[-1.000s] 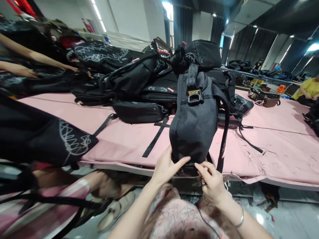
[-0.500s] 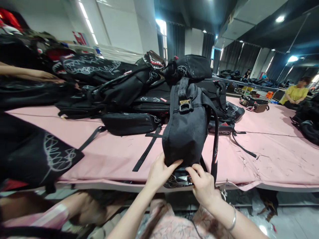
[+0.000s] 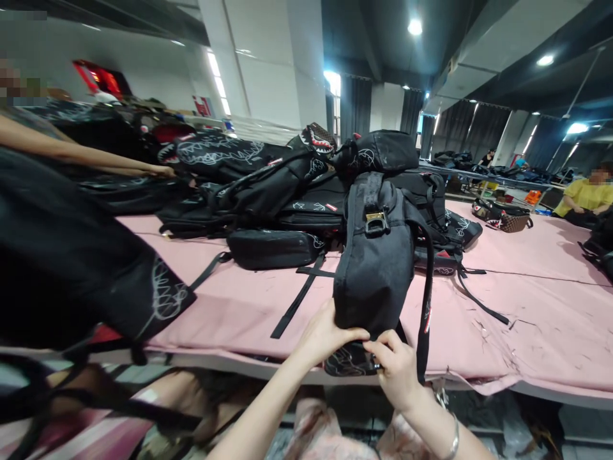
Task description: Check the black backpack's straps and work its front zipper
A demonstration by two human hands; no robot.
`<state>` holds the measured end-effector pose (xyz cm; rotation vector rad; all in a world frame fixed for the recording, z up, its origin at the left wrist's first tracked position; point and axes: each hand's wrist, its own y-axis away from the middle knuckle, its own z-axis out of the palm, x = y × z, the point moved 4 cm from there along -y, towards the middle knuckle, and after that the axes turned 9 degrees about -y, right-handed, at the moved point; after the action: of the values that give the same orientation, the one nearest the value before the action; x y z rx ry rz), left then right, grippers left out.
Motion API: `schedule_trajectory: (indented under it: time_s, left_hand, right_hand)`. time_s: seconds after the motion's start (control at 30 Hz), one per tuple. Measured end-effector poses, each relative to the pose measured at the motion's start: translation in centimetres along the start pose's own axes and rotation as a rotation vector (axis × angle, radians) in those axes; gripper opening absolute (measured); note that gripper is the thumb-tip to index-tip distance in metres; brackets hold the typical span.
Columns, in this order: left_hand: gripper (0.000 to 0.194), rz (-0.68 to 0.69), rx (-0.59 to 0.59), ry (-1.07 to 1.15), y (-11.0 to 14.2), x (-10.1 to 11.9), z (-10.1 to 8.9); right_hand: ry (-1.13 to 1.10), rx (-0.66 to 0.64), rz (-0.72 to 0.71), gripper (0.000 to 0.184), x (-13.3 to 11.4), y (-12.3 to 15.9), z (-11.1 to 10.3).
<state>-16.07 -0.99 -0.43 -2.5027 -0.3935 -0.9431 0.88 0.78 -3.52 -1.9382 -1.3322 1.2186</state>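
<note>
A black backpack (image 3: pixel 376 275) with a gold-and-dark metal buckle (image 3: pixel 377 222) stands at the table's front edge, directly before me. My left hand (image 3: pixel 330 332) is closed on its lower left edge, thumb stretched along the seam. My right hand (image 3: pixel 395 367) is in a pinch at the same seam, its fingertips close to my left thumb. A small metallic glint shows under the right fingers, but what it belongs to is hidden. Below the hands shows the bag's patterned lower part (image 3: pixel 352 360). A black shoulder strap (image 3: pixel 426 287) hangs down on the right.
Several black bags (image 3: pixel 306 191) with white scribble prints are piled behind on the pink-covered table (image 3: pixel 479 358). Another large black bag (image 3: pixel 86 255) is at left, near a co-worker's arm (image 3: pixel 96 153). Thread scraps lie at right. A person in yellow (image 3: pixel 587 191) sits farther off.
The view has swung left and up, so everything sits farther right and lower. My hands stay at the backpack's seam, with the right fingertips nearer the left thumb. The co-worker's arm has reached farther in.
</note>
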Motion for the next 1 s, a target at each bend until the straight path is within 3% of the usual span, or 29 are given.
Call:
schedule_trajectory:
  time_s: [0.1,0.3,0.67,0.9,1.0]
  left_hand:
    - [0.064,0.0,-0.042,-0.061,0.1,0.4,-0.2]
    - [0.053,-0.111,-0.003,-0.186,0.4,1.5,-0.3]
    - [0.044,-0.251,0.026,-0.296,-0.2,3.0,2.4]
    - [0.036,-0.215,0.13,-0.337,-0.3,3.1,2.9]
    - [0.037,-0.19,0.095,-0.328,-0.2,2.8,2.5]
  right_hand:
    - [-0.04,0.027,0.01,0.039,0.0,0.2,0.2]
    - [-0.092,0.01,0.043,0.047,0.2,0.4,0.4]
    - [-0.111,-0.044,0.065,0.045,1.2,0.6,-2.0]
    - [-0.19,-0.058,0.084,0.05,0.8,1.3,-2.2]
    - [-0.169,-0.075,0.13,0.051,0.7,1.7,-2.3]
